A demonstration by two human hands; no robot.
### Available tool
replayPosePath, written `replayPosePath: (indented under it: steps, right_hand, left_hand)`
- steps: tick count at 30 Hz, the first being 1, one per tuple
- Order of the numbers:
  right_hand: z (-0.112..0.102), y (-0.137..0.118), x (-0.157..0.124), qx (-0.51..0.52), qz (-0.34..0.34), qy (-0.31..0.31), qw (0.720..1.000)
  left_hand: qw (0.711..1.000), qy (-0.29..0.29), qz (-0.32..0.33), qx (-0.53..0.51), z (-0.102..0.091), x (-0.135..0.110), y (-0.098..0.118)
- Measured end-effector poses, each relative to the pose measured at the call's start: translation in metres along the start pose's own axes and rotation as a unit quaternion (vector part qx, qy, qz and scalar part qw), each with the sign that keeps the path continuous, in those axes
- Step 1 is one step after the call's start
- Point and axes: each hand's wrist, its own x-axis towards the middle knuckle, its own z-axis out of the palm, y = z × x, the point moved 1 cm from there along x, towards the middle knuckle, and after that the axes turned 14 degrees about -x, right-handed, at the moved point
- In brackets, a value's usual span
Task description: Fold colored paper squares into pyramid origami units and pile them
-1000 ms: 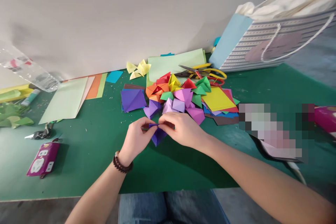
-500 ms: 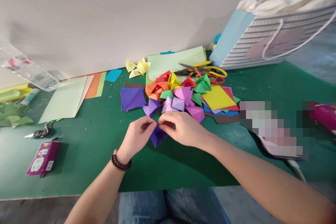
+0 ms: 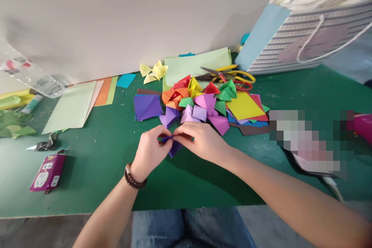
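Observation:
Both my hands meet over the green table (image 3: pixel 186 186) and pinch one small folded purple paper piece (image 3: pixel 173 146). My left hand (image 3: pixel 149 152), with a bead bracelet at the wrist, grips its left side. My right hand (image 3: pixel 202 140) presses its top edge from the right with closed fingers. Much of the piece is hidden between my fingers. Just beyond my hands lies a pile of folded paper shapes (image 3: pixel 197 100) in purple, pink, orange, red, yellow and green.
A purple square sheet (image 3: pixel 147 106) lies left of the pile, a stack of flat coloured sheets (image 3: pixel 245 108) to its right. Scissors (image 3: pixel 229 75), pale green paper (image 3: pixel 72 106), a striped gift bag (image 3: pixel 308 35), keys (image 3: pixel 43 145), a purple pouch (image 3: pixel 48 172) and a plastic bottle (image 3: pixel 29 73) surround them.
My hands have closed tighter on the purple piece, flattening it, so less of it shows. They shifted very slightly up in view.

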Motion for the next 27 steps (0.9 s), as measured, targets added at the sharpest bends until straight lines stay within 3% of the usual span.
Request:
replayPosePath:
  steps: [5, 10, 16, 22, 27]
  right_hand:
    - [0.0, 0.003, -0.001, 0.006, 0.058, 0.035, 0.998]
    - [-0.002, 0.003, -0.002, 0.003, 0.037, 0.042, 0.998]
    - [-0.006, 0.002, -0.003, 0.027, 0.011, 0.064, 0.997]
    - [-0.009, 0.003, -0.001, 0.081, 0.038, 0.04, 0.995]
    - [-0.01, 0.0, -0.002, 0.094, -0.042, 0.09, 0.991]
  left_hand:
    - [0.996, 0.084, 0.03, -0.014, 0.002, 0.0, 0.001]
    - [0.994, 0.078, 0.079, 0.009, 0.006, -0.004, 0.0]
    - [0.969, 0.093, 0.202, 0.108, 0.006, -0.009, 0.001]
    - [0.945, 0.111, 0.283, 0.12, 0.004, -0.01, 0.002]
    - [0.919, 0.079, 0.359, 0.144, 0.005, -0.012, 0.002]
